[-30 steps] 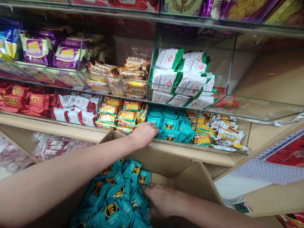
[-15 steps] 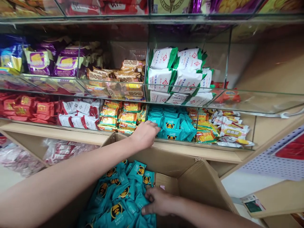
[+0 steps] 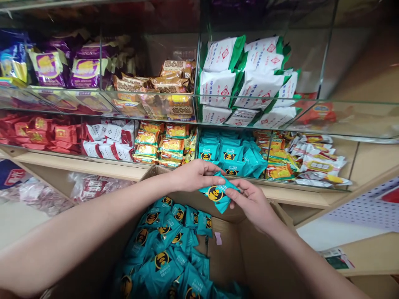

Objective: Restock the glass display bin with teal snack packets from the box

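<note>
Shop shelving behind, glass-fronted compartments packed with snack packets. Left hand (image 3: 195, 176) and right hand (image 3: 252, 201) meet in front of shelf edge, both pinched closed on one teal packet (image 3: 218, 193), held between them in air, tilted. Open cardboard box (image 3: 262, 261) below hands, left part heaped with matching loose packets (image 3: 162, 253). Shelf compartment (image 3: 230, 155) just behind hands holds same teal stock. Orange packets (image 3: 162, 145) in compartment to its left, white-green bags (image 3: 246, 79) on tier above.

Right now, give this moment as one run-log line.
left hand: grips small teal foil snack packet | right hand: pinches same packet | below: open brown cardboard box of teal packets
</note>
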`<state>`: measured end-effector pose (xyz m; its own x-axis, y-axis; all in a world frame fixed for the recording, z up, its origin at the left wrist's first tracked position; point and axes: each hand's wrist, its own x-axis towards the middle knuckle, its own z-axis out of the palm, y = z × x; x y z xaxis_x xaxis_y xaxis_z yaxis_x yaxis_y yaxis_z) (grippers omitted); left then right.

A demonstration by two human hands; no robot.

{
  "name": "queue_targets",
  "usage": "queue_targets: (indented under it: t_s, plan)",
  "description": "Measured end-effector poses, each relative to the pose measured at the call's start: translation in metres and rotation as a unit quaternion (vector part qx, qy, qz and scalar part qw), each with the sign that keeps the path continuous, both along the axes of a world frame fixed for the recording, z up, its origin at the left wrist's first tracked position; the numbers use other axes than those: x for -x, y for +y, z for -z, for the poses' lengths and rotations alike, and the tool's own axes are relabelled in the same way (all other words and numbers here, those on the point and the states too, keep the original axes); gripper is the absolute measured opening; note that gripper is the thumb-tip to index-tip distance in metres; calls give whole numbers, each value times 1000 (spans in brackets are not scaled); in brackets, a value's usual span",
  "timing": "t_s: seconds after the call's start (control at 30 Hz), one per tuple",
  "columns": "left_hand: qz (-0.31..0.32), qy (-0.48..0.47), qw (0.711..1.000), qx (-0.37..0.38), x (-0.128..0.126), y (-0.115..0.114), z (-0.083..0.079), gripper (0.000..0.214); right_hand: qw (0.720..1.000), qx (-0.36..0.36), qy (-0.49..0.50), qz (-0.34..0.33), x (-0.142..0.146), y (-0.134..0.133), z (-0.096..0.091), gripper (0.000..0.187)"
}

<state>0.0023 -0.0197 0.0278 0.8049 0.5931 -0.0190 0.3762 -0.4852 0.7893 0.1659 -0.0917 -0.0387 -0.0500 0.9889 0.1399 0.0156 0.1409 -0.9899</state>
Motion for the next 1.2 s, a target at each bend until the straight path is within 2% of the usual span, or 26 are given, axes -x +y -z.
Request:
queue_targets:
  t_s: [0.13, 0.27, 0.37, 0.47, 0.53, 0.63, 0.73, 0.83, 0.93, 0.97, 1.03, 1.1, 1.2]
  plan:
    - [-38, -41, 995, 85, -6, 0, 4, 36, 997, 10, 57, 59, -2, -2, 5, 26]
    - [-82, -82, 983, 143, -11, -3, 6, 35, 992, -15, 56, 108, 0, -3, 7, 26]
    - [-100, -78, 991, 52, -13, -5, 8, 34, 990, 9, 101, 93, 5, -6, 6, 25]
    - [-119, -39, 990, -67, -13, -7, 10, 36, 986, 62, 156, 12, 10, -8, 3, 45]
    - [-127, -5, 990, -61, -13, -9, 13, 37, 985, 75, 157, -13, 10, -8, 2, 51]
    - [-137, 24, 990, -10, -12, -13, 18, 40, 989, 73, 129, -7, 7, -7, 3, 52]
    - [-147, 18, 989, -22, -13, -17, 21, 42, 993, 71, 93, -10, 1, -5, 5, 50]
    - [-163, 0, 985, -48, -12, -15, 17, 41, 998, 42, 55, -5, -8, -4, 5, 48]
    - [-190, -13, 974, -125, -6, -2, 7, 37, 996, -47, 9, 75, -21, 1, -2, 45]
    - [-199, -6, 965, -173, -3, 5, 4, 35, 991, -78, -7, 109, -26, 5, -6, 44]
    - [-213, 44, 928, -303, 4, 17, 0, 27, 978, -125, -53, 159, -34, 15, -15, 42]
    - [-189, 107, 900, -378, 9, 26, 0, 25, 963, -156, -129, 177, -36, 27, -25, 40]
    - [-149, 184, 879, -414, 11, 29, 4, 27, 922, -212, -275, 172, -29, 48, -39, 34]
